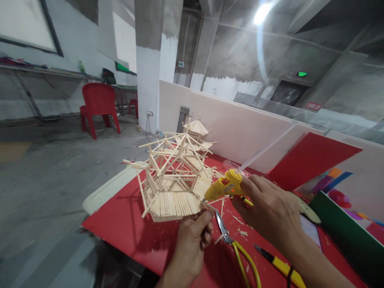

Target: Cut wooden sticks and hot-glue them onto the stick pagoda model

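Observation:
A pavilion model of thin wooden sticks (175,206) stands on the red table, with an open roof frame and a floor of sticks laid side by side. My right hand (270,208) is wrapped round a yellow glue gun (225,186), a clear glue stick (265,146) poking out of its back. The gun's nozzle points down at the right corner of the stick floor. Just below that corner, my left hand (193,238) is closed in a pinch; what its fingertips hold is too small to tell. Yellow-handled scissors (229,240) lie open beside it.
A yellow utility knife (279,264) lies at the front right on the red table (120,218), among stick scraps. Behind the model stands another, roofed stick pavilion (196,128). White boards (228,116) border the back; a green board (345,228) is at right.

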A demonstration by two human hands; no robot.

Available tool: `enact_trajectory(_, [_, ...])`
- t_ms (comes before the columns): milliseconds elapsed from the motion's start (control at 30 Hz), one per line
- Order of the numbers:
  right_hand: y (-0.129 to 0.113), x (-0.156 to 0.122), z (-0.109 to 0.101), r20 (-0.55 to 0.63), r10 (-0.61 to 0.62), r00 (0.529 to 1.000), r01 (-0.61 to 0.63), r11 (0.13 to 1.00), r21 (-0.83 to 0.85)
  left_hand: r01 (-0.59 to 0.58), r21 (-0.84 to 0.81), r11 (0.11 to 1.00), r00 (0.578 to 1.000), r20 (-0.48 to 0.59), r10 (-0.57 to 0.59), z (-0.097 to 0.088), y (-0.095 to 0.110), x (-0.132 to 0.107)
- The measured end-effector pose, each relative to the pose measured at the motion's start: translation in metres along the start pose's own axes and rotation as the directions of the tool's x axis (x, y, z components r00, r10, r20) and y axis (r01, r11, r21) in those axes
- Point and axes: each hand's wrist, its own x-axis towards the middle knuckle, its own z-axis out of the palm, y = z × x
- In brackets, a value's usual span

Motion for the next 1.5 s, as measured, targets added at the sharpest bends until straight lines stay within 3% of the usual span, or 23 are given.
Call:
enact_trajectory(833, [-0.0001, -0.0008, 0.0021, 0.025, 0.002, 1.000, -0.003, 1.000, 0.018, -0.120, 0.130, 0.984, 0.985, -0.107, 0.135, -0.0008, -0.0032, 0.0034])
enact_trajectory(1500, [-0.0027, 0.0008, 0.0030, 0.032, 0.002, 1.000, -0.002, 1.000, 0.022, -0.172, 0.121, 0.978, 0.980, -0.084, 0.182, 0.0011, -0.0044, 0.0069])
